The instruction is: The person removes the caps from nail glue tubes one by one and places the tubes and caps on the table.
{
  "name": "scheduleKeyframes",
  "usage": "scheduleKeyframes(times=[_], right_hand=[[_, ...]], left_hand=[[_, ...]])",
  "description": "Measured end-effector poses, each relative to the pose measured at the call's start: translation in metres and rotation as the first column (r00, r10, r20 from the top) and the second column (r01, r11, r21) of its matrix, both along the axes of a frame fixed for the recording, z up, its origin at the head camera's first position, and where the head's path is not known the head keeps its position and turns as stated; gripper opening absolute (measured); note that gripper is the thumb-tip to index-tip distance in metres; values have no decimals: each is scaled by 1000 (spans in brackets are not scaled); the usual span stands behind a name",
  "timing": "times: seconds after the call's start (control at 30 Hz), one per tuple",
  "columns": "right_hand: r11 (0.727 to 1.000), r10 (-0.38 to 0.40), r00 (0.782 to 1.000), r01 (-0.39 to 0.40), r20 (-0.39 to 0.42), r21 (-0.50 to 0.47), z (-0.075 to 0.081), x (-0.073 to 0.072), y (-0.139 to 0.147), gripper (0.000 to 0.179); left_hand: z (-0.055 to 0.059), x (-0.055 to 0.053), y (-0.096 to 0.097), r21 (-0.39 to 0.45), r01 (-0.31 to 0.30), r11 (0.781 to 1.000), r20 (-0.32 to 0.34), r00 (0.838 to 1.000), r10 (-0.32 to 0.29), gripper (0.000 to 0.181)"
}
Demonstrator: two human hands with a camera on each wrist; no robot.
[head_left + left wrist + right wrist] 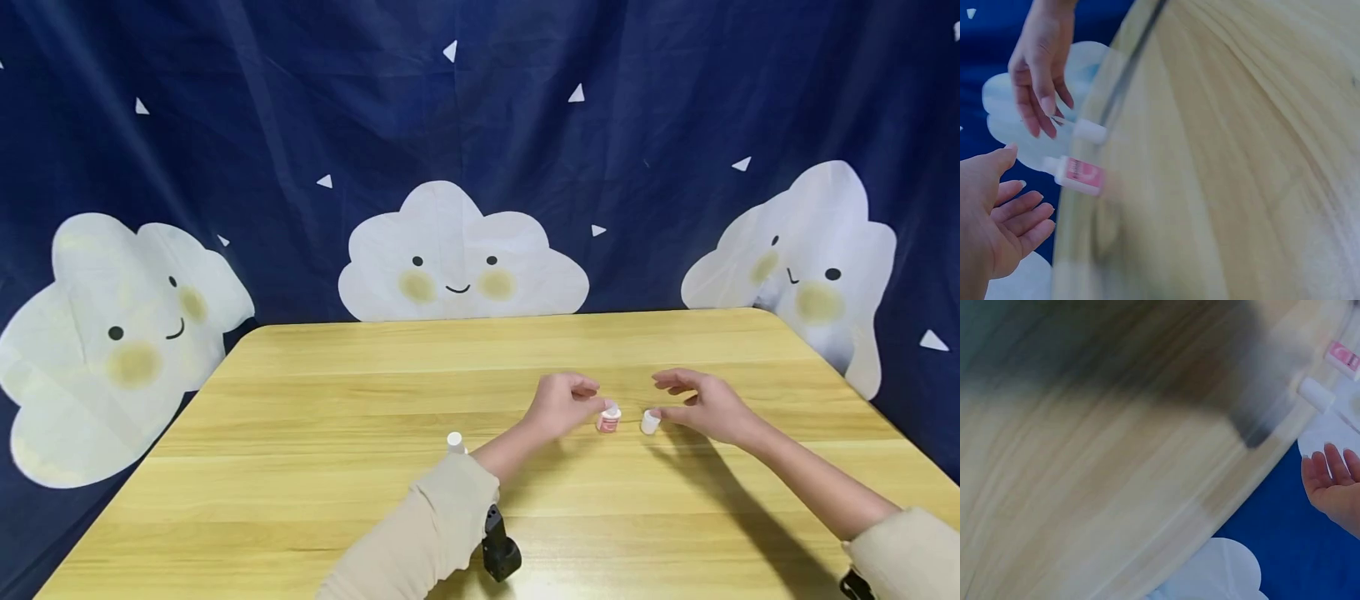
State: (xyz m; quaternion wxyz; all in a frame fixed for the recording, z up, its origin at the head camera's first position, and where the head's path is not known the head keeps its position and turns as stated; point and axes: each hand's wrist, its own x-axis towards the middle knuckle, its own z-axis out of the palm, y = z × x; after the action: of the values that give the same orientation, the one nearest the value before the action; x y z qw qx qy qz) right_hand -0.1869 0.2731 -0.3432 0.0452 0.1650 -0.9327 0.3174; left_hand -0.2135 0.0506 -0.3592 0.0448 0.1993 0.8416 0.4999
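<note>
A small white bottle (608,424) with a pink label stands uncapped on the table. To its right, a white cap (650,423) sits on the table, its thin stem (1063,119) pointing up in the left wrist view. My left hand (561,406) is beside the bottle with relaxed fingers, and a gap shows between them in the left wrist view. My right hand (708,406) hovers by the cap, fingers loosely extended. Its thumb is close to the stem's tip; I cannot tell whether they touch. The right wrist view shows the bottle (1344,359) and cap (1316,395) side by side.
Another white-capped container (455,442) stands to the left, partly hidden by my left forearm. The wooden table (337,400) ends at a dark blue curtain (285,108) with cloud prints. A black wrist mount (498,546) hangs under the left sleeve.
</note>
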Motion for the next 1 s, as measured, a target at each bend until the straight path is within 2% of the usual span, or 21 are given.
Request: scheduleKeyframes(times=[0.1, 0.23, 0.53, 0.7, 1.0], right_hand=[[999, -35, 999, 35, -33, -5, 5, 1, -3, 43], [997, -69, 995, 67, -77, -30, 10, 2, -8, 37], [993, -99, 987, 91, -126, -69, 17, 6, -21, 33], [994, -85, 989, 75, -124, -80, 18, 7, -29, 32], [992, -35, 996, 24, -84, -126, 21, 10, -47, 30]], left_hand=[[12, 2, -3, 12, 20, 1000, 16, 1000, -20, 32], [23, 6, -9, 23, 32, 999, 2, 999, -32, 33], [36, 12, -36, 38, 15, 999, -73, 997, -12, 30], [41, 15, -50, 71, 10, 997, -84, 996, -4, 29], [41, 15, -79, 100, -29, 995, -74, 997, 36, 30]])
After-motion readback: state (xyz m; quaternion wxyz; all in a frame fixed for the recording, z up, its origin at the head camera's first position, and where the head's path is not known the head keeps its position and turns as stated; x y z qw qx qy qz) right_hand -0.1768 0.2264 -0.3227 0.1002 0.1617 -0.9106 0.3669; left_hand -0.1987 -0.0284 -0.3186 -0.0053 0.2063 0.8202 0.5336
